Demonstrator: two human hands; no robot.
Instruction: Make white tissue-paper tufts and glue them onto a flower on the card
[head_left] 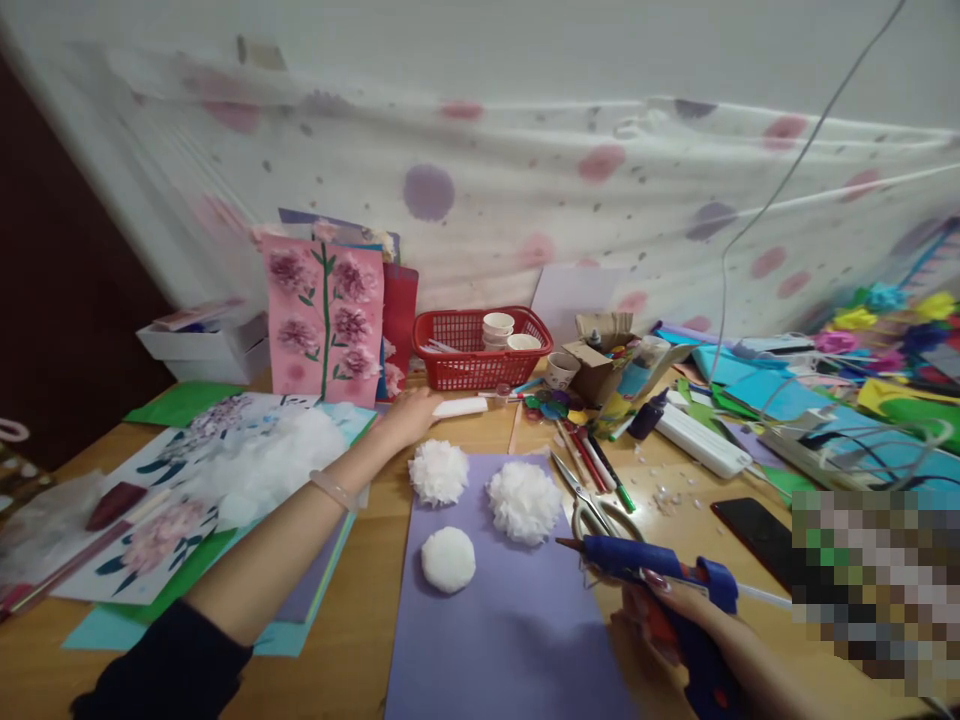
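Note:
My left hand [415, 412] reaches across the table, its fingers closed at the left end of a small white item [460, 407] in front of the red basket. In my right hand [667, 610] is a blue glue gun [637, 558], its nozzle pointing left over the right edge of a purple sheet [502, 620]. Two ruffled white pompoms [523, 502] sit on the upper part of that sheet. A smooth round white pad [448, 560] lies below the left pompom. Open scissors [592, 505] rest beside the sheet, partly behind the glue gun.
A red basket [480, 350] with paper cups stands at the back, near a cardboard box [600, 365]. Pens [592, 457], a phone [757, 535] and a power strip [701, 440] lie right. White fluff [270, 460] and a pink flower picture [324, 320] are left.

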